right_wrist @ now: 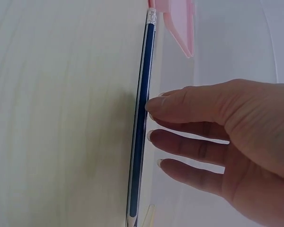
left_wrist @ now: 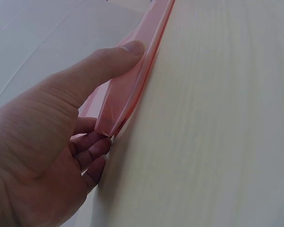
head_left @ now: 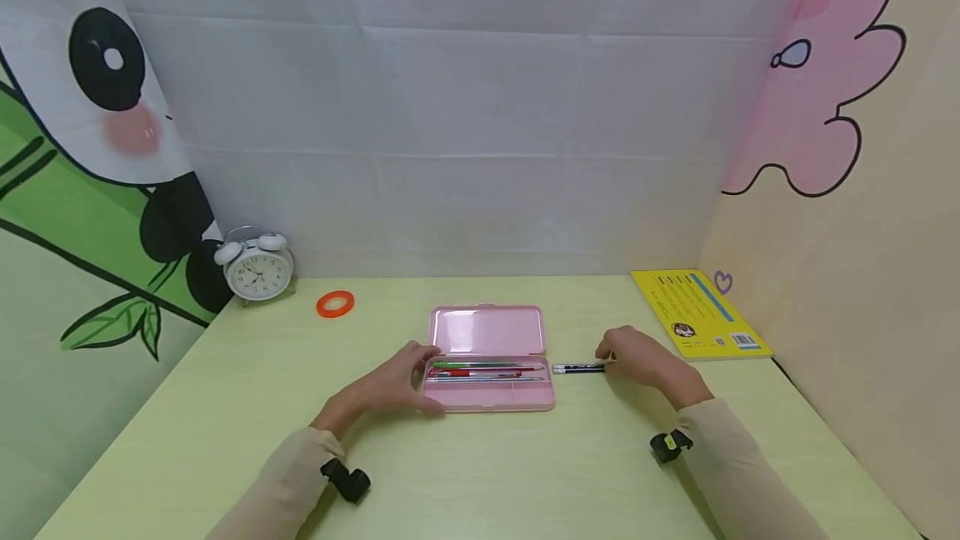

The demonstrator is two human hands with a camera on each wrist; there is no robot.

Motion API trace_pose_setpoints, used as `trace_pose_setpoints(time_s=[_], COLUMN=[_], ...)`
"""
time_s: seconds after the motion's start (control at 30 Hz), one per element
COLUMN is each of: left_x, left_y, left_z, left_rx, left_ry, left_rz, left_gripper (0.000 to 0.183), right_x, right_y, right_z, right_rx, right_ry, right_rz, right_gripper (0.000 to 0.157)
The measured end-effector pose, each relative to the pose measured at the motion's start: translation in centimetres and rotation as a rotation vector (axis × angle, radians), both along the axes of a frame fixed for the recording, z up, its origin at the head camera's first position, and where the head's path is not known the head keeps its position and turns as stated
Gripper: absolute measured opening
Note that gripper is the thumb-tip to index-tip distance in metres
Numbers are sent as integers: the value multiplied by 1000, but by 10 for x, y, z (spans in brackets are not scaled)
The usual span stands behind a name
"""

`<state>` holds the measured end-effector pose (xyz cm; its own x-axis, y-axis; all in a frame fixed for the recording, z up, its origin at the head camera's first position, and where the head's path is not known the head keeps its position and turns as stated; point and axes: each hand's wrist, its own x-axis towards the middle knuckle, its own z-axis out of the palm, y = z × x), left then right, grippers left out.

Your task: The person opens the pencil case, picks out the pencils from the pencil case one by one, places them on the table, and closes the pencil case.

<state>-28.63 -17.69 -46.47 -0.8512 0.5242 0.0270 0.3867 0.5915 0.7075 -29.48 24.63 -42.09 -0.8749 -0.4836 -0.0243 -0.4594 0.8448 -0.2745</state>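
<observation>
While your left hand [head_left: 393,380] grips the pink case [head_left: 470,395] at its left end, your right hand [head_left: 639,356] pinches the pencil [right_wrist: 138,142] just beyond the right. Best lift it level, case steady.

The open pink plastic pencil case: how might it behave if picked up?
Thin walls suggest the glossy pink pencil case is probably stiff yet light. Its open lid may swing. The slender green writing tool inside could slide if tilted.

I see a creased white sheet [head_left: 465,107] hanging before me, behind the pale, wood-grained surface [head_left: 480,473]. The pale green left wall [head_left: 60,415] bears a big-eyed cartoon figure [head_left: 82,140]; the cream right wall [head_left: 862,298], a pink creature [head_left: 825,90] outlined in black.
</observation>
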Motion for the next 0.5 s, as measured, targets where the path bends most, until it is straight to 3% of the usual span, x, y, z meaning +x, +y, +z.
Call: trace_pose_setpoints(time_s=[0.27,0.5], left_x=[0,0], left_y=[0,0], left_z=[0,1], left_rx=[13,11], left_ry=[13,14], left_rz=[-20,-18], left_gripper=[95,95], right_x=[-2,-4], right_y=[-7,-28], right_z=[5,10], right_rx=[-24,-92], right_ry=[-7,21], right_rz=[-5,87], right_gripper=[17,18])
